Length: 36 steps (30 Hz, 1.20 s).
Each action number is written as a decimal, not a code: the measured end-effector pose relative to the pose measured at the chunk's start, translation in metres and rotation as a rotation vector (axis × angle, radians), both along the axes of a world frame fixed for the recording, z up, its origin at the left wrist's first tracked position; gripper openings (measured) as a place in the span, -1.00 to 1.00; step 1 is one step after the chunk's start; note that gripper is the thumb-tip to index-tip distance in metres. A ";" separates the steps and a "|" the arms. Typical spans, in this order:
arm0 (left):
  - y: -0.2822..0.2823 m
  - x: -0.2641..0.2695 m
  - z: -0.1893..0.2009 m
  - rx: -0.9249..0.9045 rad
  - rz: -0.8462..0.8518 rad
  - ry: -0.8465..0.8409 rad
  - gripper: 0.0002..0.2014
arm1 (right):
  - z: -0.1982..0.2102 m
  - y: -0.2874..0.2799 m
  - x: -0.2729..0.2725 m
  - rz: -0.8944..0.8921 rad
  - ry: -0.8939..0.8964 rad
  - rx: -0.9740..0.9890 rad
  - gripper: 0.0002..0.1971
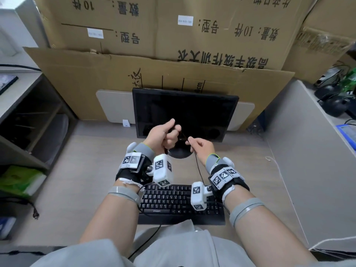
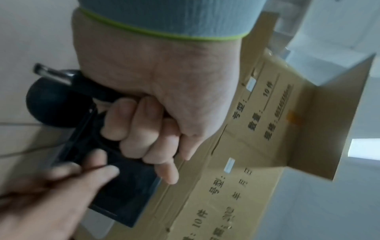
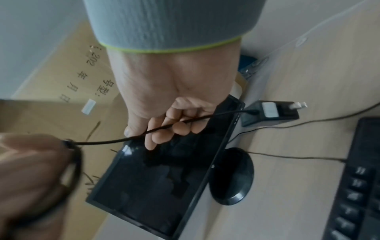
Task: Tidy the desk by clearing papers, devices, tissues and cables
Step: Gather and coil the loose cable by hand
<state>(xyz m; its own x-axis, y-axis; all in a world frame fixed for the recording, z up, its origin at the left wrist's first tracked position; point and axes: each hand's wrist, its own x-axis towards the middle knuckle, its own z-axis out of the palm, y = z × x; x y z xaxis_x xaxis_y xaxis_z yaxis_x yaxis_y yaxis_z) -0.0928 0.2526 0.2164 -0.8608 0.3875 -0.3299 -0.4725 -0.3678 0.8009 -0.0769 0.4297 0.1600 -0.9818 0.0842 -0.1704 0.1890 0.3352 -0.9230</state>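
Observation:
Both hands are raised in front of the black monitor (image 1: 185, 112). My left hand (image 1: 165, 134) is a fist round a bundle of thin black cable (image 1: 197, 166); in the left wrist view this left hand (image 2: 156, 113) has the cable's barrel plug (image 2: 51, 73) sticking out of its side. My right hand (image 1: 200, 146) pinches the same cable a little to the right. In the right wrist view the cable (image 3: 107, 142) runs through the curled fingers of my right hand (image 3: 170, 123) to a black power adapter (image 3: 271, 113) with metal prongs. Whether the adapter hangs or lies on the desk, I cannot tell.
A black keyboard (image 1: 181, 203) lies at the desk's near edge, its cord dropping over my lap. The monitor's round base (image 1: 179, 154) stands under my hands. A white cable (image 1: 277, 166) trails along the right partition. Cardboard boxes (image 1: 173, 35) tower behind; a shelf unit (image 1: 28, 116) stands left.

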 end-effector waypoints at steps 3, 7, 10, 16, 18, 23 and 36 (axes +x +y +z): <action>-0.010 -0.005 0.006 0.009 0.234 0.095 -0.61 | -0.016 0.001 0.010 0.039 -0.098 0.103 -0.64; -0.014 -0.009 -0.015 0.014 0.436 0.076 -0.74 | 0.006 -0.022 0.019 0.300 -0.222 0.054 -0.68; -0.020 -0.003 -0.036 -0.227 0.404 0.058 -0.80 | 0.028 -0.036 0.020 0.504 -0.252 0.119 -0.76; -0.023 0.022 -0.054 -0.553 -0.004 -0.043 -0.75 | 0.055 -0.044 0.010 0.526 -0.173 0.278 -0.86; -0.022 0.025 -0.050 -0.487 -0.054 -0.103 -0.72 | 0.056 -0.046 0.008 0.476 -0.136 0.274 -0.89; -0.027 0.023 -0.033 -0.362 -0.110 -0.091 -0.49 | 0.043 -0.041 0.001 0.276 -0.022 0.131 -0.83; -0.026 0.033 -0.031 -0.317 -0.063 0.027 -0.55 | 0.037 -0.037 0.020 0.308 -0.113 -0.038 -0.72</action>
<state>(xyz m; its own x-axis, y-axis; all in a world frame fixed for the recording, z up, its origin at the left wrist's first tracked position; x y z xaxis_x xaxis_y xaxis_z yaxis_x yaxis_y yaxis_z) -0.0597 0.2265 0.1855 -0.8485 0.3223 -0.4198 -0.4632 -0.0686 0.8836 -0.0567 0.3930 0.1969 -0.9348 -0.2227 -0.2768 0.1856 0.3582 -0.9150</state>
